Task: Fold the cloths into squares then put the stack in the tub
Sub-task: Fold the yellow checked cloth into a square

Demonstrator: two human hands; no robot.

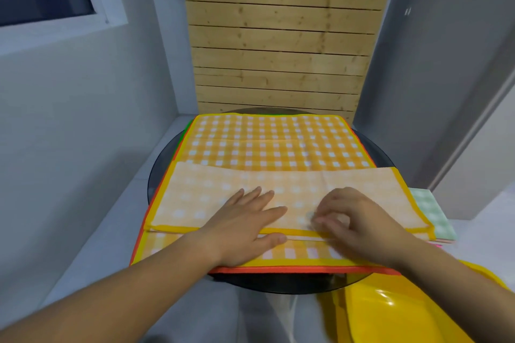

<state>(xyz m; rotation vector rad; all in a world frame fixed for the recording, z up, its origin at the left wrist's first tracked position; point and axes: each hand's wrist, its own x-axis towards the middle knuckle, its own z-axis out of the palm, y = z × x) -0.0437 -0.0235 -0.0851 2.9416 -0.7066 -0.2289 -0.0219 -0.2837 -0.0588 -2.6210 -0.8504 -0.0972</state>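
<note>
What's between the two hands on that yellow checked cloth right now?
In the head view, only a bare strip of the yellow checked cloth's folded-over flap lies between the left hand and the right hand; nothing else sits there.

two bare hands (250,220) (359,220), one yellow checked cloth with yellow trim (267,142), one folded green checked cloth (430,211), one yellow plastic tub (390,315), one round dark glass desk (373,145)

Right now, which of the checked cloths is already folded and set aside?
The green checked cloth, a small folded square at the right edge of the table. The yellow checked cloth is spread wide under both hands, only partly folded, lying on others with orange and green edges.
</note>
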